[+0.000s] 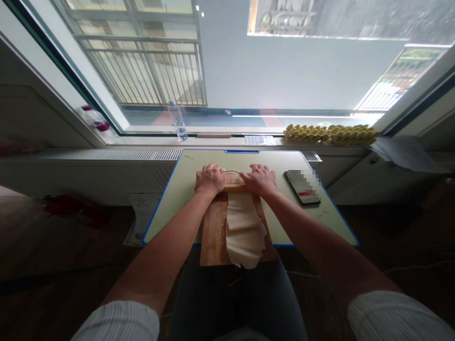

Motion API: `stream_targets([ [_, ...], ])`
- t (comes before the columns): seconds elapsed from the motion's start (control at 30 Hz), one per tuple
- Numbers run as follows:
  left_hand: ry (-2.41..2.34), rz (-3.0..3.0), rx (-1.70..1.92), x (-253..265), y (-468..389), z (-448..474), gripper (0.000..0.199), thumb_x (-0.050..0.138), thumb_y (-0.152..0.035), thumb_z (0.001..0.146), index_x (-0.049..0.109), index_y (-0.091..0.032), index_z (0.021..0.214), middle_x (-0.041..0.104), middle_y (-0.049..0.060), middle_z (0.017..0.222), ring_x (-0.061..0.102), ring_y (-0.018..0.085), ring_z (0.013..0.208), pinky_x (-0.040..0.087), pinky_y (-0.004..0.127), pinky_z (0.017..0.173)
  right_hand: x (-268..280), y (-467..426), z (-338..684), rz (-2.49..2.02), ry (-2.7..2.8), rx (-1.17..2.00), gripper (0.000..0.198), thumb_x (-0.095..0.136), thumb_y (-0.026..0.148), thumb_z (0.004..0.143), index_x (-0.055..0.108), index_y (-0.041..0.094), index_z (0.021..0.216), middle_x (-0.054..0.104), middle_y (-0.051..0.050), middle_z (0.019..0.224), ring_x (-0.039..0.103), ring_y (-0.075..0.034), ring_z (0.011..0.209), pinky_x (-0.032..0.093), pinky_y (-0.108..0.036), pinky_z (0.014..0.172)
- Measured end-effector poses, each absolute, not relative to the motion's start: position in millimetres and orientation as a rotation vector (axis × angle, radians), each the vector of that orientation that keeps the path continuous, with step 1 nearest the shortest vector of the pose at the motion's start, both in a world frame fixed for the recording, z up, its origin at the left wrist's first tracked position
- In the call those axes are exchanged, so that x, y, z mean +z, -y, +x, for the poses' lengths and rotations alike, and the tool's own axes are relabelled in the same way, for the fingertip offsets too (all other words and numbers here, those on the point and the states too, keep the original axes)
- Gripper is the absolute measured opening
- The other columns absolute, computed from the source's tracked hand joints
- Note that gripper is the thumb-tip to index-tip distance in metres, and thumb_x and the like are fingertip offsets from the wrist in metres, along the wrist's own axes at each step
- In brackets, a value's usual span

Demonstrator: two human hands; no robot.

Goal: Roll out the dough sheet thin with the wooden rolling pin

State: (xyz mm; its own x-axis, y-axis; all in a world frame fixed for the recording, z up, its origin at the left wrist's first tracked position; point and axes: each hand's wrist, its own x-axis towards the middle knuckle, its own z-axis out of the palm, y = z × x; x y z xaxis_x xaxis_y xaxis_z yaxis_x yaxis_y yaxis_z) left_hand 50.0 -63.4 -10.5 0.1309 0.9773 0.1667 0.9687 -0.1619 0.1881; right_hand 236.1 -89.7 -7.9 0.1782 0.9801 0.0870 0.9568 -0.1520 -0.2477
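Note:
My left hand point(211, 179) and my right hand point(260, 180) are closed over the two ends of a wooden rolling pin point(234, 188). It lies crosswise over a long sheet of pale dough point(244, 213) with ragged edges. Under the dough is a brown wooden cutting board point(214, 232), whose near end juts past the table edge toward my lap. The near part of the dough shows folds or ripples and reaches the board's front edge. Beyond the pin, the board's far end and a thin dark loop, perhaps its handle, show between my hands.
The small pale table point(177, 199) has a blue rim. A phone point(302, 187) lies on its right side, and small scraps point(189, 157) sit at the far left corner. On the windowsill stand a clear bottle point(177, 122) and yellow egg trays point(330, 134).

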Motion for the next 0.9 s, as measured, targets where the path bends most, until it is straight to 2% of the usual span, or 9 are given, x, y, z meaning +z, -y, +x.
stream_targets([
  [0.13,-2.006,2.370,0.468,-12.2,91.9,46.4,0.044,0.034,-0.045,0.107,0.073,-0.029,0.121,0.071,0.010,0.135,0.060,0.029,0.127,0.041,0.048,0.114,-10.3,117.7,229.3,-2.200,1.788,-0.021,0.055,0.041,0.056,0.106,0.062,0.021,0.143,0.063,-0.017,0.148,0.052,-0.036,0.136,0.032,-0.056,0.117],
  [0.23,-1.986,2.393,0.509,-18.5,108.1,45.7,0.047,0.036,-0.053,0.106,0.069,-0.031,0.132,0.069,0.010,0.142,0.058,0.031,0.131,0.034,0.053,0.122,-12.1,132.4,226.8,-2.194,1.785,-0.060,0.058,0.036,0.059,0.108,0.060,0.020,0.144,0.062,-0.018,0.150,0.051,-0.036,0.137,0.029,-0.059,0.119],
  [0.37,-1.971,2.395,0.466,-26.8,107.1,48.0,0.053,0.035,-0.056,0.106,0.065,-0.034,0.143,0.060,0.010,0.157,0.049,0.033,0.145,0.023,0.062,0.128,-15.5,137.1,230.4,-2.160,1.896,-0.041,0.063,0.034,0.066,0.108,0.058,0.025,0.149,0.056,-0.014,0.158,0.045,-0.036,0.144,0.026,-0.060,0.122],
  [0.67,-1.954,2.366,0.234,-15.7,64.3,54.2,0.053,0.035,-0.056,0.105,0.060,-0.037,0.148,0.052,0.007,0.165,0.044,0.031,0.150,0.028,0.061,0.126,-17.0,94.0,242.0,-2.173,1.954,0.073,0.080,0.032,0.079,0.102,0.052,0.025,0.158,0.053,-0.013,0.162,0.046,-0.035,0.144,0.033,-0.054,0.120],
  [0.9,-1.843,2.393,0.134,-20.6,23.4,51.5,0.060,0.029,-0.059,0.106,0.056,-0.033,0.153,0.050,0.008,0.165,0.046,0.033,0.149,0.033,0.062,0.123,-14.4,57.3,248.9,-2.170,1.971,0.293,0.090,0.029,0.087,0.097,0.051,0.026,0.159,0.051,-0.014,0.162,0.043,-0.039,0.147,0.031,-0.058,0.119],
])
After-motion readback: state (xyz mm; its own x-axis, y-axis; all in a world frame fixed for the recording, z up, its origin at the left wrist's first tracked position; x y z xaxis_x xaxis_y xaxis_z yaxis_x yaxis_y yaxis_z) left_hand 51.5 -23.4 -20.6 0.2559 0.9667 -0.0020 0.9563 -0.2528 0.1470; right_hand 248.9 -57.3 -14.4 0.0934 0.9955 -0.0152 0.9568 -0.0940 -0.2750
